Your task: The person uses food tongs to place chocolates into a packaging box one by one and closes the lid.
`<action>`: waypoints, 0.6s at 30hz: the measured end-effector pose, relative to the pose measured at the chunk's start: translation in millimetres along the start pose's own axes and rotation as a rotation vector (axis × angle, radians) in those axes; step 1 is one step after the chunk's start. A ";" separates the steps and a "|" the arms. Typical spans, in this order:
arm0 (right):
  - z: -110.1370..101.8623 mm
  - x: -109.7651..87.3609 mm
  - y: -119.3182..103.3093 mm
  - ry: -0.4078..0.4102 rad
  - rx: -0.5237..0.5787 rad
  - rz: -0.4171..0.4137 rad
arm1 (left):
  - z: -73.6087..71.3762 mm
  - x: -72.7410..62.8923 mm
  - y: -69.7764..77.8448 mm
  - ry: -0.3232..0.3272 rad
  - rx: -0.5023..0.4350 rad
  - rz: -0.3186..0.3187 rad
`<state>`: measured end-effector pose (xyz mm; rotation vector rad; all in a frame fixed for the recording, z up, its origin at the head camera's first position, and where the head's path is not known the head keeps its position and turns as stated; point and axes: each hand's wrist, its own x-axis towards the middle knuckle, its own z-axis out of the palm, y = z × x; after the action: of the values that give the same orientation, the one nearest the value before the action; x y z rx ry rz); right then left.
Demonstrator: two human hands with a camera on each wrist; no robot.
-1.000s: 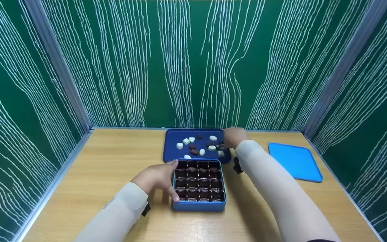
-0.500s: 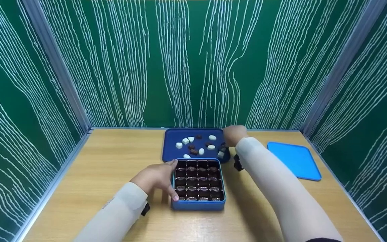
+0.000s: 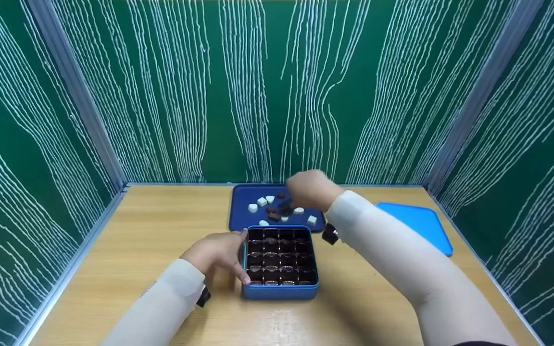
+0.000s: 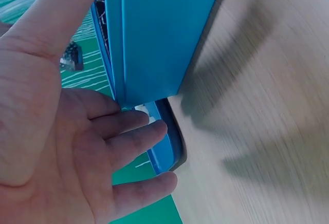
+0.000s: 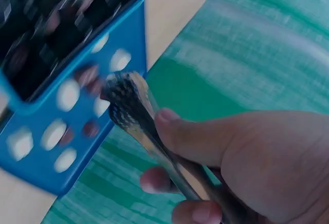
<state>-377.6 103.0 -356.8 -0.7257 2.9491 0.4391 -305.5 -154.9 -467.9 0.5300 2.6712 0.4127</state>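
Bracing the box (image 3: 281,292) from its left side, as it seems, the left hand (image 3: 217,252) lies left of the middle in the head view, its fingers extended and apart, the thumb at the near left corner; it does not clench anything. Then, at the centre and behind the box, comes the tray (image 3: 237,204), with white pieces (image 3: 262,202) and brown pieces (image 3: 274,217) spread upon it. The box stands at lower centre; whether any brown piece lies in its dark compartments (image 3: 287,259), I cannot tell. Above the tray, a little to the right, are the tongs (image 5: 141,116), on which the right hand (image 3: 313,187) is clamped. Their tips look nearly together, but because of the blur I cannot say if they hold a piece. Farther right lies the lid (image 3: 419,223), apart from the box and partly hidden by the arm.

The step in hand is, in my judgement, moving pieces by tongs from tray to box. If the tips carry one, the next move calls for bringing it over a compartment and loosening gently; if not, for pinching one first. In both cases the box should be held steady.
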 end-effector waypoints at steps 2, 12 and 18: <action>-6.2 -2.9 -16.1 -0.005 -0.010 -0.050 | 0.0 -0.4 -0.8 -0.003 0.001 -0.011; -14.9 9.8 -69.5 -0.110 -0.112 -0.139 | 0.3 -1.8 5.0 -0.003 -0.061 -0.076; -8.5 24.2 -85.1 -0.132 -0.156 -0.151 | -2.4 -2.0 8.9 -0.015 -0.020 -0.104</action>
<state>-359.5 17.6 -373.8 -0.8916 2.7364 0.6816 -302.1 -148.3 -462.0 0.3851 2.6629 0.4034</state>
